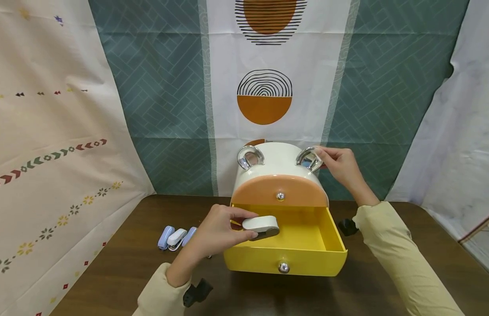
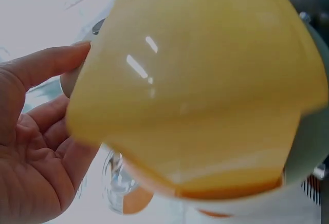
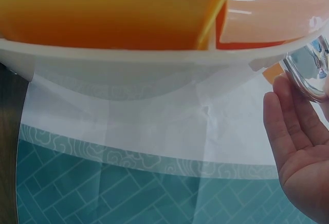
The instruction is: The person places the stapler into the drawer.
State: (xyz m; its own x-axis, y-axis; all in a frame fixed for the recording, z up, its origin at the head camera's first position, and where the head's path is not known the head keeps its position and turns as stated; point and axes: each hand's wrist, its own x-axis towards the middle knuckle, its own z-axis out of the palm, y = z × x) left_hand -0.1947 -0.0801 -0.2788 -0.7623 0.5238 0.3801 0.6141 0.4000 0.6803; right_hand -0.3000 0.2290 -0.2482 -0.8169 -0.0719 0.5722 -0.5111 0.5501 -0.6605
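My left hand (image 1: 214, 228) pinches a small white and grey stapler (image 1: 262, 224) between thumb and fingers, over the left part of a pulled-out yellow drawer (image 1: 285, 262). The drawer belongs to a rounded white cabinet (image 1: 277, 160) with an orange upper front (image 1: 264, 191) and two silver ear-shaped rings. In the left wrist view, the drawer hides most of the stapler. Up at the cabinet's right side, my right hand (image 1: 340, 164) holds the right silver ring (image 1: 301, 156) between thumb and fingertips.
Several small staplers, including a white one (image 1: 176, 238) and a blue one (image 1: 165, 237), lie together on the dark wooden table (image 1: 122, 263) left of the cabinet. Behind the cabinet hangs a patterned cloth (image 1: 169, 109). The left silver ring (image 1: 241, 158) stands on the cabinet top.
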